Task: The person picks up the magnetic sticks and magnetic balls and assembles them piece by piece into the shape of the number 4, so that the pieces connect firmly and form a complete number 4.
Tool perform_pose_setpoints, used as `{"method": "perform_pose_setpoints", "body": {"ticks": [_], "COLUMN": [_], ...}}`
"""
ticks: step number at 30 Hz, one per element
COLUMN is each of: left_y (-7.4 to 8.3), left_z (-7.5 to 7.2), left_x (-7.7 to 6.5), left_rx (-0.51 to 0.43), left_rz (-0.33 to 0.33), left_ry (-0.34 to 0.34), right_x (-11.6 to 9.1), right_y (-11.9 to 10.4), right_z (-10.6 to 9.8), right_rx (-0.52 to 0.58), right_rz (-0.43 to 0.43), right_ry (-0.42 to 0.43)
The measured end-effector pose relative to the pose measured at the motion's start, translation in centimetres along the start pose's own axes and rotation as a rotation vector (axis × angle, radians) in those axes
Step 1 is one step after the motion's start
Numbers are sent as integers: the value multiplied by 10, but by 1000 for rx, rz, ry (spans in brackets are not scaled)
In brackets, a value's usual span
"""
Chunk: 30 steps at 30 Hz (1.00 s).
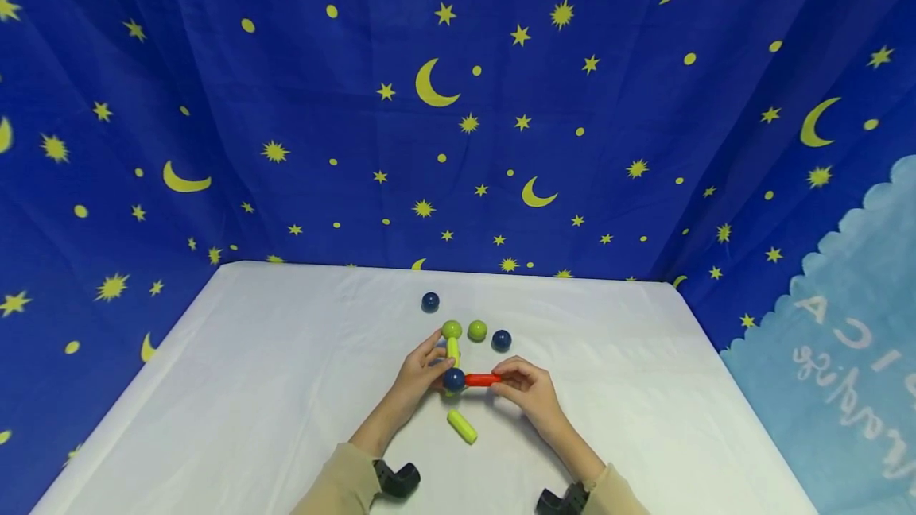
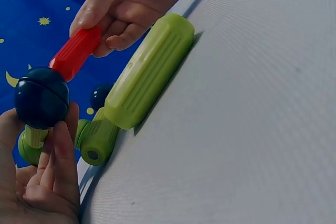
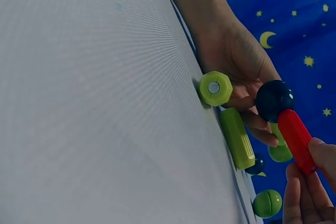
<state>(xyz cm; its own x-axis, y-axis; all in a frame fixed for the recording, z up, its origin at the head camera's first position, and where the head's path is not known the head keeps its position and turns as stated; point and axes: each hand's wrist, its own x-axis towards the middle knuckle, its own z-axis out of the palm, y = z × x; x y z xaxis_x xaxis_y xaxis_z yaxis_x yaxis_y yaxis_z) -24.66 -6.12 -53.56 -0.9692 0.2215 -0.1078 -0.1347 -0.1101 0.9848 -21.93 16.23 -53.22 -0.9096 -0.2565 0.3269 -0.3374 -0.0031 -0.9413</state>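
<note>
My left hand point(image 1: 415, 376) holds a built piece: a dark blue ball point(image 1: 454, 379) joined to a yellow-green rod point(image 1: 453, 350) with a green ball point(image 1: 452, 330) at its other end. In the left wrist view the thumb and fingertips grip just under the blue ball. Thumb and fingers of my right hand point(image 1: 531, 392) pinch the outer end of a red ridged rod point(image 1: 483, 380). The red rod's other end meets the blue ball. Close by on the white table lies a loose yellow-green rod point(image 1: 462, 426). Another green rod point(image 3: 238, 139), partly hidden from above, lies beyond it.
Past the hands stand a loose green ball point(image 1: 477, 330) and two dark blue balls, one at the right point(image 1: 502, 340) and one farther back point(image 1: 430, 302). A blue curtain point(image 1: 458, 149) with stars and moons hangs behind the white tabletop point(image 1: 300, 340).
</note>
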Motion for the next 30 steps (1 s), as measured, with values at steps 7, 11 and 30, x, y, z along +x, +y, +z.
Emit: {"method": "perform_pose_setpoints", "body": {"ticks": [7, 11, 30], "left_y": [0, 0, -1], "left_z": [-2, -2, 0], "left_x": [2, 1, 1], "left_rx": [5, -11, -42], "left_rz": [-13, -9, -11], "left_ry": [22, 23, 28], "right_x": [3, 7, 38], "right_y": [0, 2, -5], "right_z": [0, -4, -16], "right_rx": [-7, -8, -132], "right_rz": [22, 66, 67], "right_ry": [22, 126, 322]}}
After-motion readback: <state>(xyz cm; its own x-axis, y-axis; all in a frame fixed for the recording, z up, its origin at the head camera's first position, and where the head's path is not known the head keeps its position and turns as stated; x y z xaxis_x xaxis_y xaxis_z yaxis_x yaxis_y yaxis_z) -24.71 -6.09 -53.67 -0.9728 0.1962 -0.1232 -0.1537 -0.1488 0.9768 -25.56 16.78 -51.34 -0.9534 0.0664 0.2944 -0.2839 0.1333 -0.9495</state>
